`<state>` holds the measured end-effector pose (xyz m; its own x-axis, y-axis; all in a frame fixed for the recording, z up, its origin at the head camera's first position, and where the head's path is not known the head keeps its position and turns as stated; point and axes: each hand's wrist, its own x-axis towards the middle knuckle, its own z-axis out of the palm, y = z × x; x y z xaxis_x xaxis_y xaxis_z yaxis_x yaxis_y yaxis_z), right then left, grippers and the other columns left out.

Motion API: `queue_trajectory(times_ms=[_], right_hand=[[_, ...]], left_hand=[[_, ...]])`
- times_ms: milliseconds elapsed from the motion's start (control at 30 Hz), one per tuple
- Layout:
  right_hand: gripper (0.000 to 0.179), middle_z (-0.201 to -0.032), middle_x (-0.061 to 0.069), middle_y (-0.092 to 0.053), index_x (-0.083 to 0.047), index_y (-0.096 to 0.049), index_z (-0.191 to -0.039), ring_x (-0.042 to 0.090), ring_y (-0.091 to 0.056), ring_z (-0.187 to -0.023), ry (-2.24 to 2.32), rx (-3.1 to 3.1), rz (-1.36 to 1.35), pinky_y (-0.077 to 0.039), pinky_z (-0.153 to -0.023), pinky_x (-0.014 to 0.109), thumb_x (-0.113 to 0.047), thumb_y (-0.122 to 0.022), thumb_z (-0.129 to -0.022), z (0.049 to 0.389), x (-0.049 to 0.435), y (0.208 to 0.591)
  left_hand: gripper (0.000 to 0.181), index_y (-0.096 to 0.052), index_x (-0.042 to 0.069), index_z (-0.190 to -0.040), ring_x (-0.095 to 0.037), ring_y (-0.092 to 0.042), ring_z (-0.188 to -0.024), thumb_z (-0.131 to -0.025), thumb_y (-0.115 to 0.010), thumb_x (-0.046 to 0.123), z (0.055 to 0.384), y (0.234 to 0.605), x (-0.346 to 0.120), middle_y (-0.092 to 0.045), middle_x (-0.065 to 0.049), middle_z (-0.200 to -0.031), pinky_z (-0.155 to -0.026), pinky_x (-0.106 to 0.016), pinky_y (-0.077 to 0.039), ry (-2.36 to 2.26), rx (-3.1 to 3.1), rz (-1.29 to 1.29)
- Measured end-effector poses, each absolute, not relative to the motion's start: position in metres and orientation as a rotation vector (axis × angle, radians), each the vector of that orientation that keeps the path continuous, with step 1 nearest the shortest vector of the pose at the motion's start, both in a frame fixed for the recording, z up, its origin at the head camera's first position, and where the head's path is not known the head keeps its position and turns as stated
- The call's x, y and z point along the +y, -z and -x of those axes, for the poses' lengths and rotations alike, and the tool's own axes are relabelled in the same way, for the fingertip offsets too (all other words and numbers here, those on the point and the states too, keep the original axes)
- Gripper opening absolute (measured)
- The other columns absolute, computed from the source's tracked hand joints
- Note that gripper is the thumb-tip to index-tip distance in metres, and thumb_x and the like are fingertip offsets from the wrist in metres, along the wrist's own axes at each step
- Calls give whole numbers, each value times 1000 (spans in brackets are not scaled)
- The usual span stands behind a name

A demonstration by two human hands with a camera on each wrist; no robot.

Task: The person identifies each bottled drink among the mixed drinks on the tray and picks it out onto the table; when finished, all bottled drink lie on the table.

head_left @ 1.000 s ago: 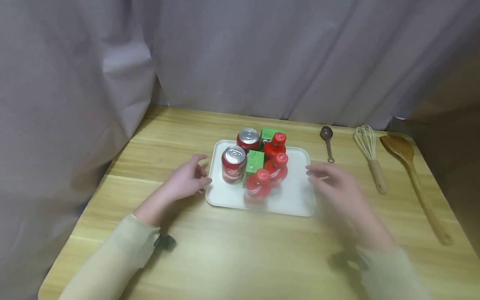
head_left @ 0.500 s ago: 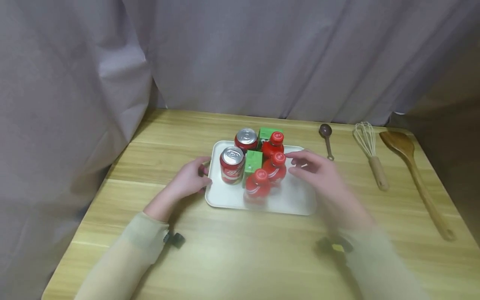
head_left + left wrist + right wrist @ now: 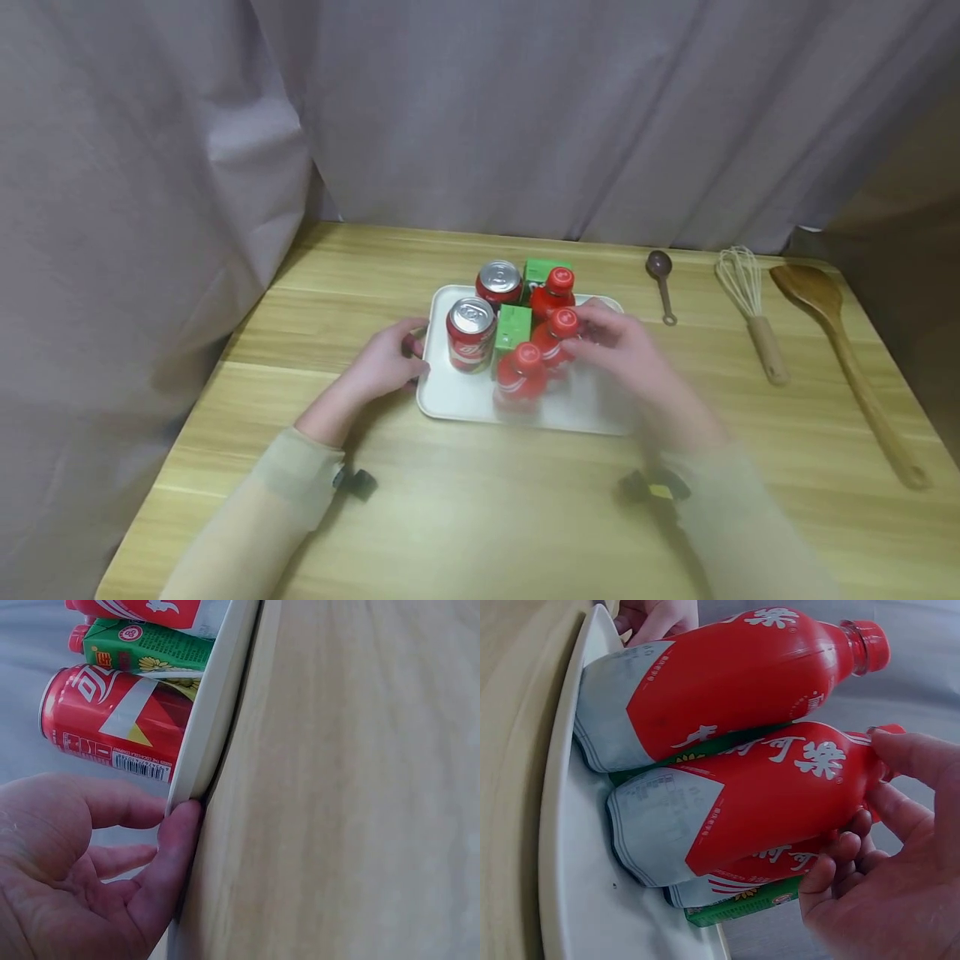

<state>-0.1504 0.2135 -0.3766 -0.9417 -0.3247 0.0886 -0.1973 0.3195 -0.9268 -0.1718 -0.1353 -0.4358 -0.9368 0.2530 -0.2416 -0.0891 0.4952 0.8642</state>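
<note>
My left hand [image 3: 386, 358] pinches the left rim of a white tray [image 3: 453, 396], thumb and forefinger meeting at the edge in the left wrist view. Three red soda bottles with red caps stand in a row on the tray. My right hand [image 3: 630, 354] pinches the neck of the middle bottle [image 3: 757, 802], its base at the tray's surface. The front bottle [image 3: 519, 383] stands nearer me, and the back bottle [image 3: 552, 293] is partly hidden. Left of them stand a front soda can [image 3: 468, 342] and a back soda can [image 3: 499, 283], plus two green drink cartons [image 3: 513, 327].
To the right lie a brown measuring spoon [image 3: 659, 265], a whisk [image 3: 765, 346] with a wooden handle, and a long wooden spatula [image 3: 855, 367]. Grey curtains [image 3: 465, 108] hang behind and left of the wooden table [image 3: 487, 517].
My right hand has moved left from the tray's right edge to the middle bottle and taken its neck. My left hand has closed in on the tray's left rim.
</note>
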Motion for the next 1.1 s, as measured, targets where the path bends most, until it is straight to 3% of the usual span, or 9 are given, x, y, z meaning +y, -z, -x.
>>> queue_trajectory(times_ms=[433, 833, 1100], right_hand=[[35, -106, -2, -59, 4, -65, -129, 13, -61, -103, 1758, 2444, 541, -57, -86, 16, 1, -68, -94, 151, 209, 387], [29, -102, 5, -58, -12, -70, -122, 25, -54, -95, 1632, 2582, 448, -51, -74, 23, -17, -76, -94, 147, 207, 382], [42, -107, 8, -55, -18, -64, -127, 26, -50, -104, 1605, 2553, 238, -52, -75, 26, -32, -79, -91, 145, 199, 376]], left_hand=[[79, -40, 11, -157, -26, -68, -73, -84, -67, -4, 169, 442, -138, -57, -17, -109, -62, -39, -67, -1477, 2351, -100], [77, -42, 10, -155, -25, -66, -70, -83, -65, -6, 173, 443, -136, -56, -16, -105, -62, -39, -67, -1477, 2369, -118], [76, -41, 11, -155, -26, -66, -71, -84, -65, -5, 173, 442, -137, -56, -16, -107, -61, -39, -67, -1474, 2369, -125]])
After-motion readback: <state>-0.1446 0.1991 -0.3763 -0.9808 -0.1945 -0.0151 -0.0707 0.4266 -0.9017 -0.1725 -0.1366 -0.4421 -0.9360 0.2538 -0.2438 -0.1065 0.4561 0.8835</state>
